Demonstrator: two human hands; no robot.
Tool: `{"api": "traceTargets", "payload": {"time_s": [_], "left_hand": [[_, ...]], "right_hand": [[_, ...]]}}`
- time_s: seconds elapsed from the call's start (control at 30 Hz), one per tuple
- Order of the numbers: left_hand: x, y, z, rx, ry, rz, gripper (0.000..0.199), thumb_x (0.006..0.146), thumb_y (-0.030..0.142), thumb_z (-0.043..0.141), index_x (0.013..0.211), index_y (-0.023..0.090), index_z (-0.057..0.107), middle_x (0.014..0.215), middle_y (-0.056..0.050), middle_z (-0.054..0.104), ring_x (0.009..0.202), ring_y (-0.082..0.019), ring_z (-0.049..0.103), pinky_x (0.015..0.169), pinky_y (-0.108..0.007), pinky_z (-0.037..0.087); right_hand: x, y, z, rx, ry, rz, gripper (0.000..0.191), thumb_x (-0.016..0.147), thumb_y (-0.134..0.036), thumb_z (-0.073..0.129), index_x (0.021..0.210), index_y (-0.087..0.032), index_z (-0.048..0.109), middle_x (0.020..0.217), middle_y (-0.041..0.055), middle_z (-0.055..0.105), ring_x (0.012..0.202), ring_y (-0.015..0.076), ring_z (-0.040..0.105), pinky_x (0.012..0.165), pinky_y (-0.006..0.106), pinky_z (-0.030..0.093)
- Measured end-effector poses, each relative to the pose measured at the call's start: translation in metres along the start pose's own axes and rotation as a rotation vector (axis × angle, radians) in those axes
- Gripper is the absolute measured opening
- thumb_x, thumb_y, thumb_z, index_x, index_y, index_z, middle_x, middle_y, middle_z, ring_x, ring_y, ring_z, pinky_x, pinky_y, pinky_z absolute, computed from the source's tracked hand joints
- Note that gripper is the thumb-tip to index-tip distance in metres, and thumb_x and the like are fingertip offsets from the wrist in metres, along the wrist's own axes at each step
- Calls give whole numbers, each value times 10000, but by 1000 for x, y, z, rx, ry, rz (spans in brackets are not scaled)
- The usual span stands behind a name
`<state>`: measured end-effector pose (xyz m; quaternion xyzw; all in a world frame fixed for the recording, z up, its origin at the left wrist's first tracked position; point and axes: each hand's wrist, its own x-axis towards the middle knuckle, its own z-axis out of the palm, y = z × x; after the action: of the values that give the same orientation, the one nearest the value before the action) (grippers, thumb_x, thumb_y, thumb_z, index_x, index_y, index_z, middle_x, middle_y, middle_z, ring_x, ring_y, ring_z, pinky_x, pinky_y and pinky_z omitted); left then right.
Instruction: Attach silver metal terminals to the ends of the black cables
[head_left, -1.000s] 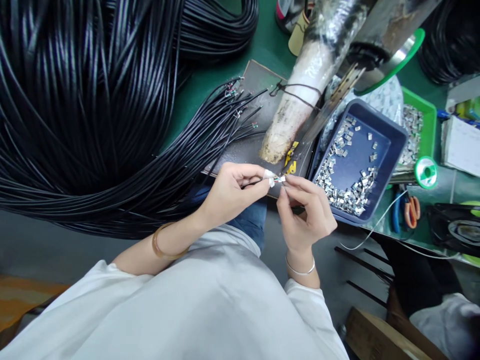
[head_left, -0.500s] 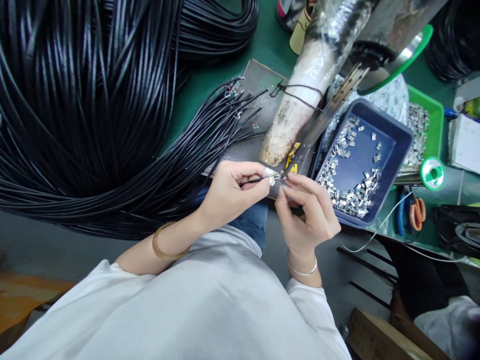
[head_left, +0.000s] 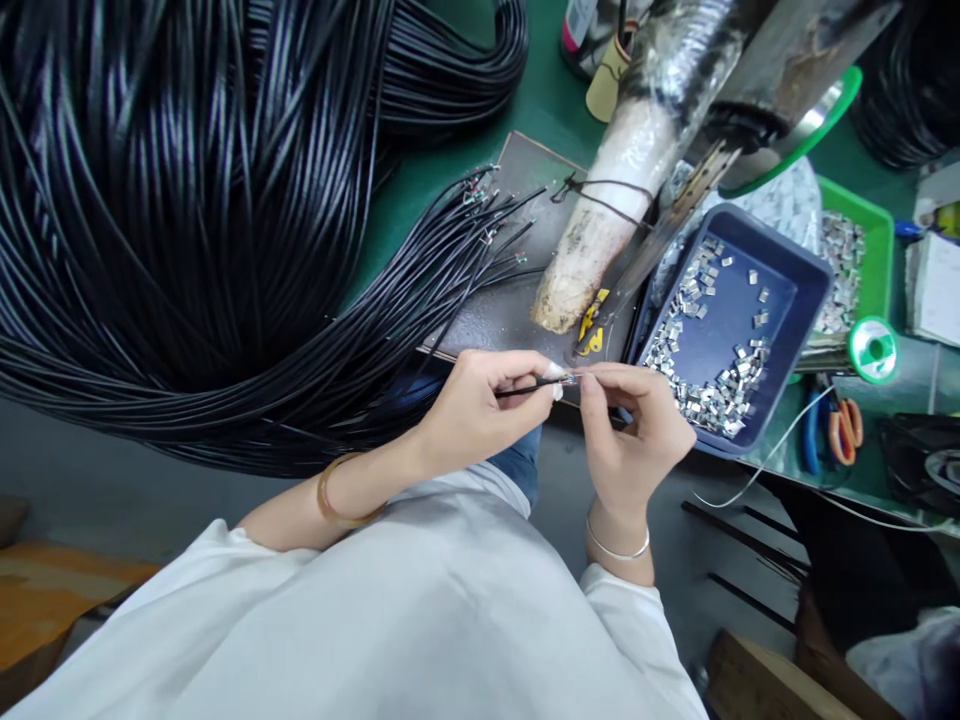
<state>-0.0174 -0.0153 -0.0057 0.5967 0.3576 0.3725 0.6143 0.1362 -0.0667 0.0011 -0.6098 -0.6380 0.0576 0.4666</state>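
Note:
My left hand (head_left: 487,405) pinches a black cable (head_left: 525,388) near its stripped end, with white wraps on the thumb and fingertip. Thin coloured wires stick out of that end toward my right hand (head_left: 634,415). The right thumb and forefinger are pressed together at the wire ends, on something too small to make out. Just above both hands, the tip of a soldering iron (head_left: 645,255) points down over a grey board (head_left: 510,315). Beside the iron hangs a whitish plastic-wrapped tube (head_left: 585,245).
A large bundle of black cables (head_left: 187,200) fills the left. On the right stand a blue tray (head_left: 787,300) of small metal connector shells, a green tray (head_left: 877,240), a solder spool (head_left: 874,350) and orange-handled pliers (head_left: 845,430). A cardboard box (head_left: 772,680) sits below.
Both hands have shifted slightly down and right in view, away from the iron's tip. My right thumb and forefinger have closed together at the wire ends. The whole view has shifted a little.

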Motion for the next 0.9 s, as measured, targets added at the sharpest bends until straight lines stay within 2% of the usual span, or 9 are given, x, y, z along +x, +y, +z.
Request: {"api": "traceTargets", "payload": {"time_s": [0.1,0.17,0.27,0.33,0.4,0.57,0.73,0.8,0.9], "left_hand": [[-4,-4,-2,56,69,108,81,822,232,690,827,155,715,667,2,614,563,-76,467,541,-192,400],[-5,-5,-5,-50,-39,47,147,846,283,682,797,146,701,633,-4,628,545,-76,489,530,-192,408],[-4,-3,-10,-288,-257,-163,287,903,354,621,727,130,654,553,-2,606,453,-55,433,445,-179,341],[-3,-2,-11,-342,-247,-194,289,906,340,617,712,128,644,550,-1,607,438,-43,421,433,-171,322],[-4,-1,-9,-332,-160,-153,214,891,298,630,772,127,677,555,6,604,459,-50,466,456,-167,357],[-10,-7,-2,-154,-57,-6,213,912,247,587,1000,123,737,588,3,609,529,-88,552,519,-191,452],[-13,-13,0,224,66,441,238,893,122,579,1064,134,743,758,-44,740,611,-91,633,606,-179,513],[-12,-13,1,344,131,598,232,876,84,597,1055,121,741,804,-58,766,638,-84,655,640,-160,518],[-8,-14,2,412,200,673,190,861,67,625,1004,104,744,678,-18,723,553,-57,595,585,-133,479]], "right_hand": [[0,1,-1,127,14,45,95,871,-135,645,885,-218,602,809,-18,698,756,120,706,630,241,591],[-3,5,1,160,48,-28,114,864,-125,649,893,-221,594,811,-13,711,760,139,721,649,279,607],[-11,10,0,93,105,-123,152,860,-109,650,937,-232,608,817,-16,735,706,137,727,604,260,588],[-17,10,-3,25,180,-81,169,869,-113,640,980,-239,627,762,-36,718,571,108,677,494,222,515],[-20,5,-8,-82,215,-37,156,876,-144,643,993,-247,652,697,-57,681,475,80,596,452,217,451],[-16,-16,-6,-276,-55,-38,65,858,-269,698,909,-234,677,522,-104,496,424,39,444,493,188,393],[-13,-12,3,39,-131,170,122,906,-260,612,803,-200,635,563,-91,495,430,29,379,426,184,305],[-13,-7,2,181,-94,217,140,908,-279,613,794,-204,642,575,-83,508,433,35,401,406,187,301],[-13,-2,0,260,175,143,82,919,-277,594,907,-227,659,567,-86,513,409,44,440,390,182,333]]}}
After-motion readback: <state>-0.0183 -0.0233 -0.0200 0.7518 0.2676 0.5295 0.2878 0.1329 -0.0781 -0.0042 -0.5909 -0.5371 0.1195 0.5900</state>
